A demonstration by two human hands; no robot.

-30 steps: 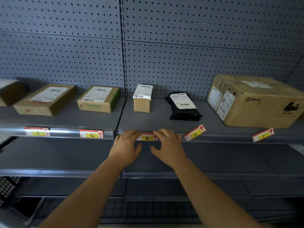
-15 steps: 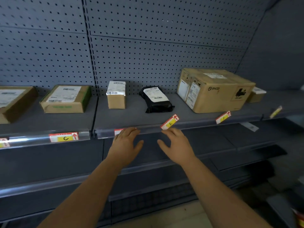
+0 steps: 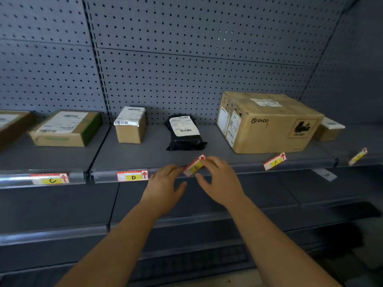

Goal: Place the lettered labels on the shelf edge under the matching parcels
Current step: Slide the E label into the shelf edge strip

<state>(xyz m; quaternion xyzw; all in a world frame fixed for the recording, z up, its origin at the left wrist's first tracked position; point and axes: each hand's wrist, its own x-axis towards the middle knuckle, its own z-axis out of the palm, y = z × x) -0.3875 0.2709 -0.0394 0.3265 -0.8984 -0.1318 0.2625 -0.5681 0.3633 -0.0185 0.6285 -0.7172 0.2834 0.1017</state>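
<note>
Head view: both hands reach to the E label (image 3: pixel 194 167), which sits crooked on the shelf edge (image 3: pixel 238 168) below the black parcel (image 3: pixel 184 132). The right hand (image 3: pixel 219 181) has its fingers on the label's right end, thumb spread below; whether it pinches the label cannot be told. The left hand (image 3: pixel 165 184) lies open and flat, fingertips at the rail just left of the label. C (image 3: pixel 51 180) and D (image 3: pixel 133 176) sit straight in the rail, so they look done. E, F (image 3: pixel 275 161) and one further label (image 3: pixel 358 156) are tilted and seemingly remain to be seated.
</note>
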